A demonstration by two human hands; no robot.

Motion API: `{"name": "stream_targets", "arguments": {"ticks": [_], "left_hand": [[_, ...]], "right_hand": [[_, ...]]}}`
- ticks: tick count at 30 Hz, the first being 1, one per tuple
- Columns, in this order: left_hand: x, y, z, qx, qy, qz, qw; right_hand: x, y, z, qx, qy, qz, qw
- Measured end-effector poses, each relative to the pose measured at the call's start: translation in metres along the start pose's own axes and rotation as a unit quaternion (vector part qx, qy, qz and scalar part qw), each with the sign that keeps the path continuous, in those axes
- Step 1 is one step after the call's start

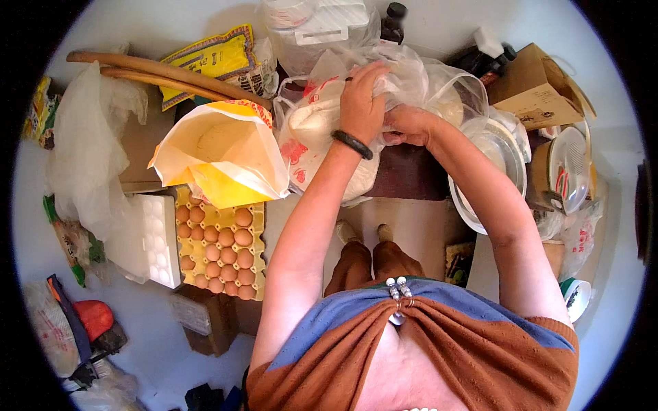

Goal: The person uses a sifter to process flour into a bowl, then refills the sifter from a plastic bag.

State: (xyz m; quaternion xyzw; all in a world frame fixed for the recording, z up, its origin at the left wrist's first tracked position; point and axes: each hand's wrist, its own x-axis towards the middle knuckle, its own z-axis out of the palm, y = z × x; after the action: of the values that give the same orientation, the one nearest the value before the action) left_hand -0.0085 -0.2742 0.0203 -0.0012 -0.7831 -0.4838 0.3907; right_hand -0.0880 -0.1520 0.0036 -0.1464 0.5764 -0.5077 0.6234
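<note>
My left hand (363,103), with a dark bracelet on the wrist and a ring, lies over a clear plastic bag (411,77) at the top middle; its fingertips are partly covered by the film. My right hand (408,125) is bent at the bag's lower edge, its fingers gathered on the plastic. Just left of the hands rests a plastic bag with red print holding a pale, flour-like content (311,123). An open yellow and white paper sack (221,149) stands farther left. What lies inside the clear bag under my hands is hard to make out.
Below the sack is a tray of brown eggs (226,244), beside a white egg carton (162,241). Wooden rods (169,77) lie behind. At right are a round lidded container (488,169), a cardboard box (540,92) and a dark bottle (394,23) at the back.
</note>
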Motion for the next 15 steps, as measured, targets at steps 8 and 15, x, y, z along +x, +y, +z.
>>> {"name": "stream_targets", "arguments": {"ticks": [8,15], "left_hand": [[0.0,0.0,0.017,0.026,-0.08,-0.036,0.996],[-0.034,0.016,-0.008,0.089,-0.08,-0.023,0.993]], "right_hand": [[0.003,0.014,0.004,0.152,-0.057,0.005,0.987],[0.009,0.023,0.011,0.176,-0.081,-0.002,0.981]]}}
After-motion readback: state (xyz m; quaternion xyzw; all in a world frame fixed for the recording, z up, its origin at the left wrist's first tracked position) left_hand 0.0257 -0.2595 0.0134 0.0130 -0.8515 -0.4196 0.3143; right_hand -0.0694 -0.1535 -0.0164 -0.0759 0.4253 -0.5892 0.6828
